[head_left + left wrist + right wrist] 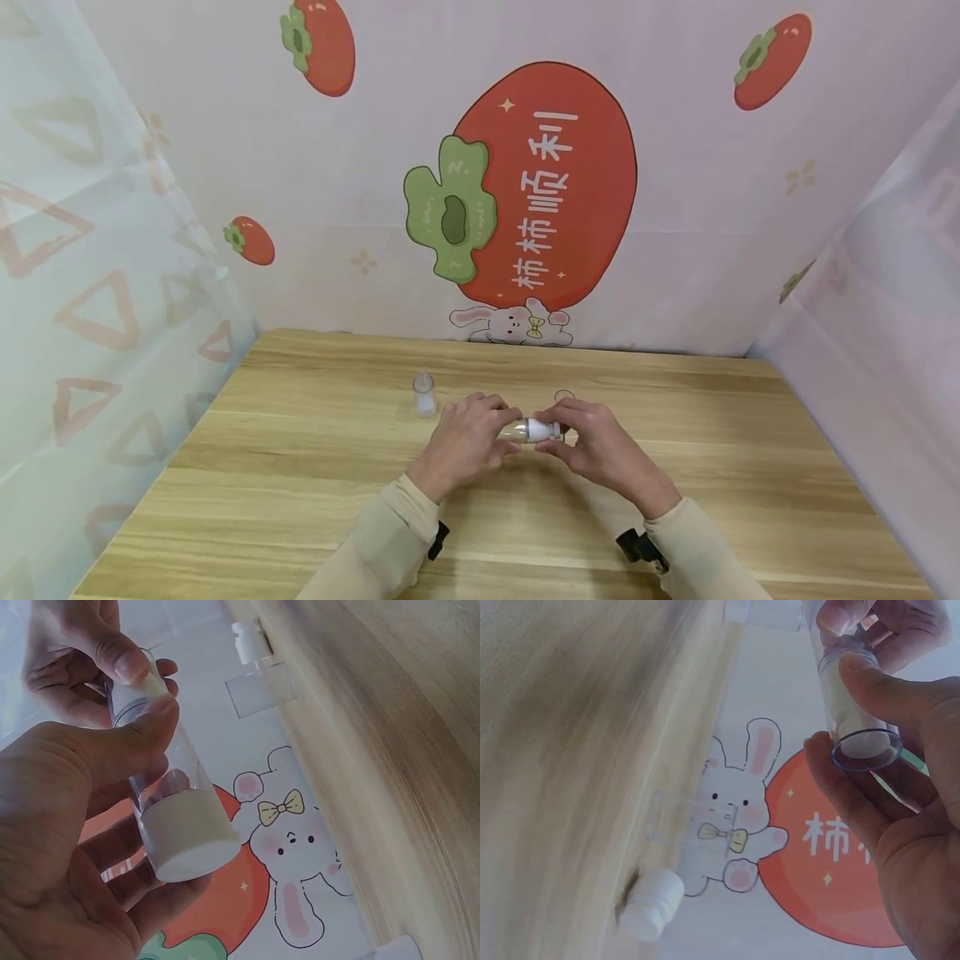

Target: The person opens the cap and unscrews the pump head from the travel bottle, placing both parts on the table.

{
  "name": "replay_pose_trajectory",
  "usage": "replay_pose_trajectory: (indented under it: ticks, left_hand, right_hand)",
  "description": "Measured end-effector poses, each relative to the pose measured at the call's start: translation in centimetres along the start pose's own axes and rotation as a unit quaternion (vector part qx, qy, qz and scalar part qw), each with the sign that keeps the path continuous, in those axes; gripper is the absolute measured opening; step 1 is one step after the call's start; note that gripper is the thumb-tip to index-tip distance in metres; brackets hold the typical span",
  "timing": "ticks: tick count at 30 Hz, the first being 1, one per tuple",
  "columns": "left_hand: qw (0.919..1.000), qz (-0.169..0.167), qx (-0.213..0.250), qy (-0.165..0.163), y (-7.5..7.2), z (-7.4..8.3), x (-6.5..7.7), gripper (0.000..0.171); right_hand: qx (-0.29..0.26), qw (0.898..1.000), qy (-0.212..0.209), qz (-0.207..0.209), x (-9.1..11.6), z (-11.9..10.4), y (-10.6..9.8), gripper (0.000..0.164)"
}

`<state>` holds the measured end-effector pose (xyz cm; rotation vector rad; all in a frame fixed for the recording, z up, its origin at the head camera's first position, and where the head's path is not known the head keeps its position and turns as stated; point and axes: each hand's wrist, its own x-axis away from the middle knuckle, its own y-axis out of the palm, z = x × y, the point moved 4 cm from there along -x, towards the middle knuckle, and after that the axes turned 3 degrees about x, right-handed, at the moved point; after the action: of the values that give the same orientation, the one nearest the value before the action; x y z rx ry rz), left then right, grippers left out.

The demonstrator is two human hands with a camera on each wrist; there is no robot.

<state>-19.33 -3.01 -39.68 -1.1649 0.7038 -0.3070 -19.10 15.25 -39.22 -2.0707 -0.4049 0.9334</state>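
Left hand (467, 433) curls round the clear body of a bottle (534, 430) near its white base; right hand (596, 440) pinches the other end, thumb against fingers. Bottle's sideways over the wood table (300, 483). Second clear container (424, 395) stands on it near the left hand, white piece (652, 904) beyond the right.

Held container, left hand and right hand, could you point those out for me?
Held container (189, 836): left wrist view, on its white end.
Left hand (467, 437): head view, on its back.
Right hand (600, 442): head view, on its back.
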Motion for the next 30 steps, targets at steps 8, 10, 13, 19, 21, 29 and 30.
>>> replay_pose_trajectory:
  ticks: [8, 10, 13, 19, 21, 29, 30]
  left_hand:
    - [1.0, -0.001, -0.001, 0.007, -0.27, 0.04, -0.05, 0.036]
    - [0.9999, -0.001, -0.001, 0.012, -0.34, 0.06, -0.08, 0.036]
    - [0.9999, -0.001, 0.001, 0.015, -0.48, 0.11, -0.08, 0.036]
    - [0.9999, -0.008, 0.0, 0.013, -0.45, 0.13, -0.11, 0.036]
    - [0.9998, -0.012, 0.0, 0.012, -0.45, 0.15, -0.14, 0.037]
    - [0.9998, -0.017, 0.004, 0.011, -0.56, 0.14, -0.26, 0.037]
    - [0.9998, -0.016, 0.003, 0.011, -0.56, 0.13, -0.26, 0.037]
  right_hand:
    - [-0.008, 1.0, 0.0, -0.01, -0.02, 0.01, -0.16, 0.033]
    - [-0.012, 1.0, 0.001, -0.013, 0.01, 0.01, -0.18, 0.033]
    - [-0.014, 1.0, 0.001, -0.017, 0.0, 0.03, -0.21, 0.033]
    - [-0.014, 1.0, -0.002, -0.017, -0.03, 0.03, -0.26, 0.033]
    - [-0.013, 1.0, -0.002, -0.017, -0.05, 0.01, -0.28, 0.033]
    - [-0.01, 1.0, 0.003, -0.019, -0.13, -0.01, -0.34, 0.032]
    - [-0.01, 1.0, 0.004, -0.018, -0.13, -0.02, -0.34, 0.032]
